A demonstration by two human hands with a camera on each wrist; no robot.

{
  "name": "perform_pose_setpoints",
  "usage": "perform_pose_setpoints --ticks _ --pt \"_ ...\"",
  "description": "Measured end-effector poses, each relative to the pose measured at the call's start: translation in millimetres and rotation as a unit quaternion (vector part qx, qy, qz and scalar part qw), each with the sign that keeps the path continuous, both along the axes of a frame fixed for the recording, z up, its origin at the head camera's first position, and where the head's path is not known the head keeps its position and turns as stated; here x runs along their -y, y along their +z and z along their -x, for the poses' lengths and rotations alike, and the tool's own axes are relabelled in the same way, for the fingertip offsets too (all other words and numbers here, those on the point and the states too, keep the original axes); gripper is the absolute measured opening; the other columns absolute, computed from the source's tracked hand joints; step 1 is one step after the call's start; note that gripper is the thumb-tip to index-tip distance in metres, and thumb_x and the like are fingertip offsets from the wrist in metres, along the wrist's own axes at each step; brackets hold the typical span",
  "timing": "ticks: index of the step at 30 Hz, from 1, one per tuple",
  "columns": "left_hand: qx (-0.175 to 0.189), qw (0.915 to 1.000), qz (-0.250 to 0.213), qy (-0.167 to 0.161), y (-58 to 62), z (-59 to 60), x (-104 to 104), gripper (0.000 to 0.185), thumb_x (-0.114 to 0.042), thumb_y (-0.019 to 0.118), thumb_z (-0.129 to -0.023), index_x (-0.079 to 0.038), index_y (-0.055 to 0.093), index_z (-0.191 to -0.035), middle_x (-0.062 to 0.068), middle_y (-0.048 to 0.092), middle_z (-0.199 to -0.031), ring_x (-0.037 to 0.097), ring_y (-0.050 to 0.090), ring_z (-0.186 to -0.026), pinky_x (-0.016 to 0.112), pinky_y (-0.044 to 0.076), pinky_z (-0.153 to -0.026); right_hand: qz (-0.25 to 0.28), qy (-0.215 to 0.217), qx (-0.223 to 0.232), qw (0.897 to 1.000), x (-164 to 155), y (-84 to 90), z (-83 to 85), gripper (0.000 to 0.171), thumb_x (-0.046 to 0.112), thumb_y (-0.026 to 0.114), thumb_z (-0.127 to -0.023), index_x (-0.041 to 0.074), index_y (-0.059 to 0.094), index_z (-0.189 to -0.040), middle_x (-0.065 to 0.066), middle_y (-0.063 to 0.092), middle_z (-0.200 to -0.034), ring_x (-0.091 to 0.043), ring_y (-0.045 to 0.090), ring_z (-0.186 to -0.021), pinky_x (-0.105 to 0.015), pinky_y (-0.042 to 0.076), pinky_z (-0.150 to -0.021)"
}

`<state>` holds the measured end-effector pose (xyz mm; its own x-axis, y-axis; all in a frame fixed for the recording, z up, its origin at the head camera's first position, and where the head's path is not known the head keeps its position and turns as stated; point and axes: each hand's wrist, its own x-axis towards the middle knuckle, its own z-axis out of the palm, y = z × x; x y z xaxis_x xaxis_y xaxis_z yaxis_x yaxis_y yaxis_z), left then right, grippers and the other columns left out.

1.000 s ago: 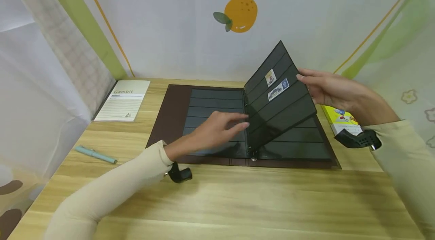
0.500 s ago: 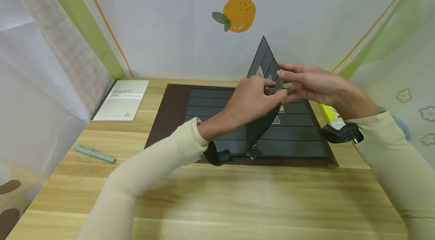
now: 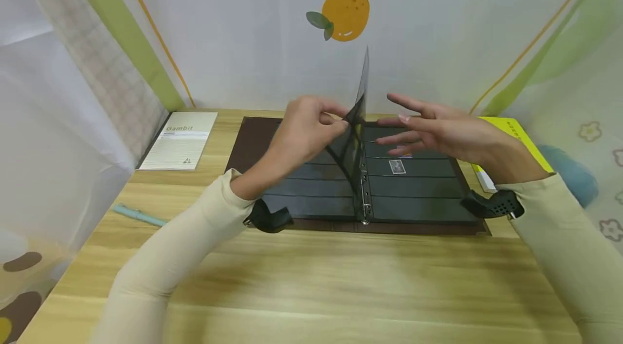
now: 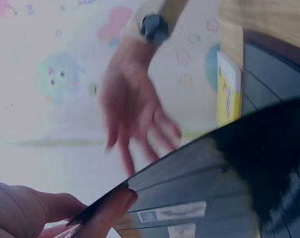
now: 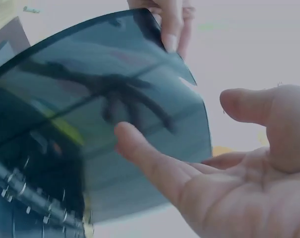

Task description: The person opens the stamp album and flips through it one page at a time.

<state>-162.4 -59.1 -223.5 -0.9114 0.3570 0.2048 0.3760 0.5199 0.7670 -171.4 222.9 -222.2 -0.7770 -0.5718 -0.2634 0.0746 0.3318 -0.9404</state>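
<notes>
Head view, left hand [image 3: 304, 127]: now pinches the top edge of the dark plastic stamp-album page [image 3: 359, 117], which a moment ago the right held.
Page: up from a slant to upright over the ring spine [image 3: 364, 192] of the brown open binder [image 3: 248, 144].
Right hand [image 3: 433, 130]: let go, fingers spread beside it.
Meaning: the flip looks halfway over.

A light wooden desk [image 3: 311, 284] fills the lower frame. At centre lies an open brown ring binder [image 3: 248, 141] of dark stamp pages. At upper left, against the wall, sits a white booklet printed "Gambit" [image 3: 179, 140]. Below it, at the left edge, lies a pale teal pen [image 3: 138, 216]. At right, beside the binder, lies a yellow book [image 3: 511, 133].
</notes>
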Motion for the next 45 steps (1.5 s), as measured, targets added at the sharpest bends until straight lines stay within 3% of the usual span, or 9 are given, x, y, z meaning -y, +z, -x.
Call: perform_pose_setpoints --ticks 7,10,13,17,25,35,39,43,45 --pt "0.023 0.997 0.002 0.074 -25.7 1.1 57.5 0.025 -0.017 0.072 -0.094 -0.006 0.075 -0.115 0.012 0.08 -0.096 0.02 0.073 -0.078 0.026 0.049 -0.061 -0.129 -0.003 -0.085 0.988 -32.3 -27.6 -20.9 0.065 0.03 0.045 -0.109 0.044 0.009 -0.161 -0.004 0.026 -0.168 -0.015 0.054 -0.138 -0.04 0.047 -0.112" --pt "0.053 0.9944 0.007 0.091 -45.0 2.3 78.5 0.027 -0.018 0.072 -0.094 -0.003 0.074 -0.116 0.016 0.079 -0.098 0.025 0.075 -0.077 0.027 0.054 -0.062 -0.163 0.003 -0.131 0.978 -45.7 -41.7 -30.1 0.068 0.025 0.047 -0.109 0.043 0.009 -0.162 -0.003 0.024 -0.169 -0.022 0.045 -0.146 -0.029 0.046 -0.109" --pt "0.079 0.9914 0.026 0.101 -65.6 4.3 96.2 0.028 -0.018 0.072 -0.093 -0.001 0.073 -0.116 0.018 0.078 -0.096 0.027 0.074 -0.069 0.027 0.054 -0.061 -0.197 0.005 -0.176 0.964 -54.0 -59.8 -36.6 0.076 0.024 0.055 -0.106 0.038 0.007 -0.163 -0.006 0.013 -0.171 -0.039 0.024 -0.154 -0.044 0.041 -0.116" --pt "0.118 0.9856 0.075 0.096 -89.1 7.4 111.1 0.03 -0.019 0.073 -0.093 0.002 0.073 -0.115 0.017 0.078 -0.091 0.022 0.072 -0.064 0.026 0.053 -0.061 -0.272 0.003 -0.213 0.938 -61.3 -87.9 -45.2 0.089 0.033 0.067 -0.098 0.03 0.008 -0.164 -0.014 -0.003 -0.172 -0.051 -0.001 -0.155 -0.081 0.019 -0.107" --pt "0.156 0.9778 0.126 0.061 -120.2 11.8 116.6 0.033 -0.016 0.075 -0.092 0.009 0.07 -0.114 0.017 0.077 -0.085 0.013 0.07 -0.056 0.031 0.061 -0.062 -0.378 0.026 -0.235 0.895 -68.9 -129.1 -56.8 0.098 0.053 0.073 -0.089 0.017 0.02 -0.163 -0.029 0.002 -0.168 -0.06 -0.003 -0.15 -0.082 0.002 -0.109" --pt "0.125 0.9736 0.183 0.054 -123.8 7.2 115.9 0.029 -0.016 0.074 -0.093 0.008 0.073 -0.109 0.011 0.075 -0.073 0.009 0.066 -0.05 0.024 0.056 -0.053 -0.385 0.035 -0.202 0.9 -67.8 -141.6 -54.3 0.097 0.054 0.071 -0.09 0.016 0.02 -0.163 -0.031 0.002 -0.167 -0.061 -0.002 -0.149 -0.081 0.001 -0.111" --pt "0.03 0.9667 0.251 0.037 -118.3 -0.1 106.4 0.026 -0.021 0.073 -0.094 0.005 0.075 -0.093 0.011 0.068 -0.064 0.012 0.056 -0.044 0.024 0.045 -0.045 -0.39 0.037 -0.2 0.898 -66.3 -140.0 -54.8 0.097 0.054 0.071 -0.09 0.015 0.021 -0.163 -0.031 0.003 -0.167 -0.062 -0.001 -0.149 -0.081 0.002 -0.111" --pt "-0.053 0.9376 0.336 -0.072 -116.9 -2.1 89.8 0.053 -0.039 0.066 -0.098 0.002 0.064 -0.131 0.022 0.07 -0.117 0.03 0.071 -0.101 0.041 0.059 -0.077 -0.393 0.038 -0.195 0.898 -63.3 -136.7 -54.4 0.098 0.056 0.07 -0.089 0.013 0.022 -0.163 -0.031 0.003 -0.167 -0.061 -0.002 -0.149 -0.08 0.002 -0.111" --pt "-0.057 0.9192 0.356 -0.159 -123.0 2.4 81.5 0.07 -0.05 0.057 -0.101 -0.012 0.039 -0.157 0.019 0.042 -0.158 0.035 0.041 -0.147 0.055 0.043 -0.111 -0.392 0.039 -0.191 0.899 -61.7 -135.2 -53.9 0.099 0.055 0.071 -0.089 0.013 0.021 -0.163 -0.031 0.002 -0.167 -0.062 -0.002 -0.149 -0.08 0.002 -0.111"
